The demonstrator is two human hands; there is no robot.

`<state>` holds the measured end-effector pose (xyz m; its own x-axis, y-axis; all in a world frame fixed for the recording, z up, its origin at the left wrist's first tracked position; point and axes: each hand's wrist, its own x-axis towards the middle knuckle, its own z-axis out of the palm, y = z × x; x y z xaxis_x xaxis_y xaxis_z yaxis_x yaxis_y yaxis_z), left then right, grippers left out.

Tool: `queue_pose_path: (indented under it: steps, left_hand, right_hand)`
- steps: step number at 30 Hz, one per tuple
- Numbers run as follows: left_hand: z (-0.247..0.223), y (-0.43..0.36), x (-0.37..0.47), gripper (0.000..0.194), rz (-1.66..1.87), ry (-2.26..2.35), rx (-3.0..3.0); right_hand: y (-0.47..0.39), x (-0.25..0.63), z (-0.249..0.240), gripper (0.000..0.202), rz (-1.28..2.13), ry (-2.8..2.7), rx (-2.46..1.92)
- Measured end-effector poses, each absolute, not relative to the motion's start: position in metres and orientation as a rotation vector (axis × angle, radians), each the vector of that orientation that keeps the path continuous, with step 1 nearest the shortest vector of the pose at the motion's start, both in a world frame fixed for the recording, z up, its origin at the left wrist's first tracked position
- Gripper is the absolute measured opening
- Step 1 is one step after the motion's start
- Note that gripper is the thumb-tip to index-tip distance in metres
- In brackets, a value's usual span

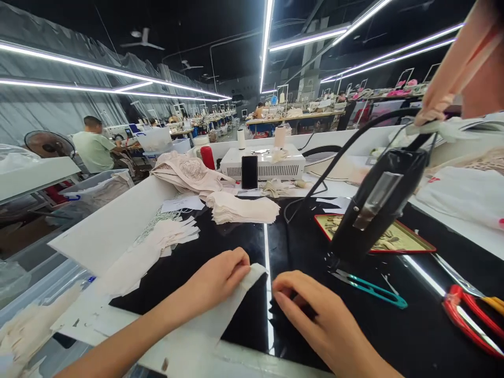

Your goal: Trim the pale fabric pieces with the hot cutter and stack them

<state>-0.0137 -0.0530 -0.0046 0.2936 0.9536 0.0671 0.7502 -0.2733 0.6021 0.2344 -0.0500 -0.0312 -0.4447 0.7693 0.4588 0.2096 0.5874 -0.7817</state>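
My left hand (230,275) is closed in a pinch on the upper end of a pale cream fabric strip (232,310). The strip hangs down over the front edge of the black work surface (252,325). My right hand (315,310) is a short way to the right of the strip and does not touch it. Its fingers are loosely curled, with a gap to the thumb, and nothing shows between them. Teal thread snips (374,291) lie beyond my right hand. A stack of cream fabric pieces (244,207) lies farther back.
More cut pieces (157,247) lie on the left. A black upright device (374,210) with a cable stands by a red-rimmed tray (413,239). Red-handled scissors (468,315) are at right. Behind are a phone (249,172), a white box (263,163) and a seated person (96,144).
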Motion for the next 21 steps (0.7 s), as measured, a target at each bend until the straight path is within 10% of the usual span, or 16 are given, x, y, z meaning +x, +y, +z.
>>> queue_pose_path:
  steps: [6, 21]
  left_hand:
    - [0.017, -0.037, -0.020, 0.015, 0.945, 1.400, 1.608]
    - [0.015, 0.017, -0.065, 0.026, 1.297, 1.538, 1.166]
  right_hand:
    - [-0.023, 0.170, -0.051, 0.039, 1.615, -1.688, -0.813]
    - [0.076, 0.134, -0.038, 0.038, 1.333, -1.756, -0.908]
